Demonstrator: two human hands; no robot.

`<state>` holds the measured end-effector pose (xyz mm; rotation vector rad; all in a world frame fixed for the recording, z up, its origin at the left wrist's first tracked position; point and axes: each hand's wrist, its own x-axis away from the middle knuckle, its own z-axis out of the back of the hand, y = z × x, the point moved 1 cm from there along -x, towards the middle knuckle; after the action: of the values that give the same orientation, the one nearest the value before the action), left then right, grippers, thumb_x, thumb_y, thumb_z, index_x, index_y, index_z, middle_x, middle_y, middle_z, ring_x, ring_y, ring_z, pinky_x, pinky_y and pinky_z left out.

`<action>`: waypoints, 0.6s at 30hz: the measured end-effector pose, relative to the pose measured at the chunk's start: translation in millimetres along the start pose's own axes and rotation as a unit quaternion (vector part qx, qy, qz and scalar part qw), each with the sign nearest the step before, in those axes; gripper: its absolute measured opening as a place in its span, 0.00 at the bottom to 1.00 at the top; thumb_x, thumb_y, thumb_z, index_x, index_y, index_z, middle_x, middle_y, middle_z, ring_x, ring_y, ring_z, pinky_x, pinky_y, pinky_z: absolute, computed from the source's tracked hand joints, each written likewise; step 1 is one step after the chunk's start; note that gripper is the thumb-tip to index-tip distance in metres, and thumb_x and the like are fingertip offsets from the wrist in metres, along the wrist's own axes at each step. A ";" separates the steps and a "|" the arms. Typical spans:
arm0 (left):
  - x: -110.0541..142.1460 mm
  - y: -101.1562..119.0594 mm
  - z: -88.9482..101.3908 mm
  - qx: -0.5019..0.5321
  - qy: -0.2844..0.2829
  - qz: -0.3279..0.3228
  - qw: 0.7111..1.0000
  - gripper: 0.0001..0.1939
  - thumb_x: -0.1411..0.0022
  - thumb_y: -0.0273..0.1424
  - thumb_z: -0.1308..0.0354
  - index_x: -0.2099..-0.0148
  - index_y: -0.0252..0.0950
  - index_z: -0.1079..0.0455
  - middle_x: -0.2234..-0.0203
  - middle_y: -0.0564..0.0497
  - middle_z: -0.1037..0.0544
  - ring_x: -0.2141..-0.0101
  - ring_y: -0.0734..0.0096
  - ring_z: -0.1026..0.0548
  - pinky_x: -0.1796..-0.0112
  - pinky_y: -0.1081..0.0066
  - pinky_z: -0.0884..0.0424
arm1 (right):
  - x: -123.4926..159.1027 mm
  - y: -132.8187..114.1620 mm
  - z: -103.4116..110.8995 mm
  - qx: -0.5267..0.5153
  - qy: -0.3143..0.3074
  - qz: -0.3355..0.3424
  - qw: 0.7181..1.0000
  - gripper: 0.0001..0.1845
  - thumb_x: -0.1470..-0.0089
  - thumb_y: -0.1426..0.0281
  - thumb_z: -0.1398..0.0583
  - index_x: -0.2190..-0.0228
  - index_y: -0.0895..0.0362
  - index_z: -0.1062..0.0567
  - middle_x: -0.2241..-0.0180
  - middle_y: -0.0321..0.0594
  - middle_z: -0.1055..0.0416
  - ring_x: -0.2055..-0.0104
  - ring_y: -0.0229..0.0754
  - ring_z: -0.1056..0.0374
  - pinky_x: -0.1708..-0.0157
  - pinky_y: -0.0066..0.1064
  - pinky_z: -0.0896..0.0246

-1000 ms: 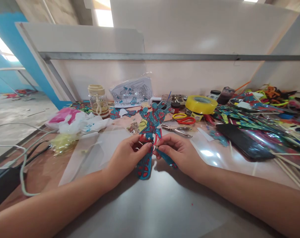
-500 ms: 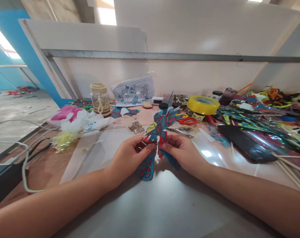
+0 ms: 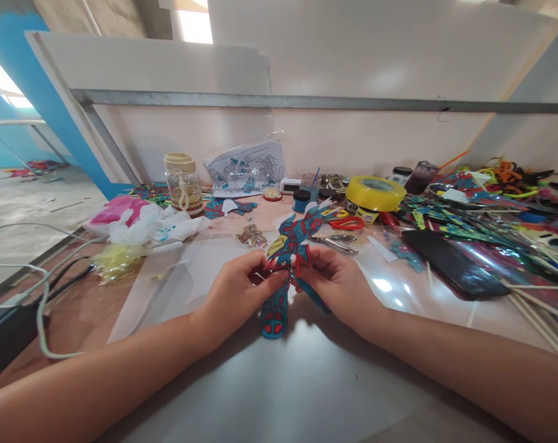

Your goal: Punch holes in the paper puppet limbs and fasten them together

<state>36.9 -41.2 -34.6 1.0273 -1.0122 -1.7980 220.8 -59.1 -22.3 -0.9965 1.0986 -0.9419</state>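
A flat painted puppet figure (image 3: 291, 241) in blue, red and yellow stands between my two hands over the worktable. My left hand (image 3: 235, 289) is closed, pinching the figure at its middle from the left. My right hand (image 3: 334, 280) is closed on it from the right, fingertips meeting the left ones at a small metal joint. The figure's lower part (image 3: 274, 311) hangs down to the table sheet. Its upper part leans away to the right.
Pliers (image 3: 336, 242) and red-handled scissors (image 3: 347, 223) lie just behind the figure. A yellow tape roll (image 3: 374, 192), a black phone (image 3: 453, 263), a jar (image 3: 183, 183), plastic bags (image 3: 135, 224), many painted cut-outs and sticks (image 3: 491, 231) crowd the right. Cables (image 3: 39, 295) lie left.
The figure's upper part has tipped lower and further right. Both hands keep their pinch at the middle and have barely shifted.
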 end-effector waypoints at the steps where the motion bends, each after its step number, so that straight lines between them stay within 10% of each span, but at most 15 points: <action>1: 0.1 0.1 -0.3 0.004 0.001 0.001 1.000 0.14 0.40 0.42 0.38 0.66 0.34 0.28 0.74 0.52 0.24 0.74 0.72 0.28 0.71 0.72 0.31 | 0.6 0.6 0.1 0.013 0.005 0.006 1.000 0.10 0.44 0.61 0.39 0.65 0.54 0.25 0.66 0.39 0.24 0.63 0.40 0.28 0.62 0.33 0.31; 18: -7.8 6.7 3.5 0.137 -0.019 0.060 0.989 0.12 0.42 0.39 0.36 0.64 0.35 0.24 0.72 0.53 0.20 0.72 0.73 0.25 0.70 0.77 0.30 | -6.1 3.1 3.1 0.018 -0.042 -0.039 0.998 0.17 0.48 0.63 0.37 0.56 0.54 0.22 0.63 0.39 0.21 0.63 0.42 0.27 0.62 0.35 0.32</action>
<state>38.1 -35.6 -25.4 1.0744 -1.3430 -1.6165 222.9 -51.9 -23.2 -1.0452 0.9746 -0.9700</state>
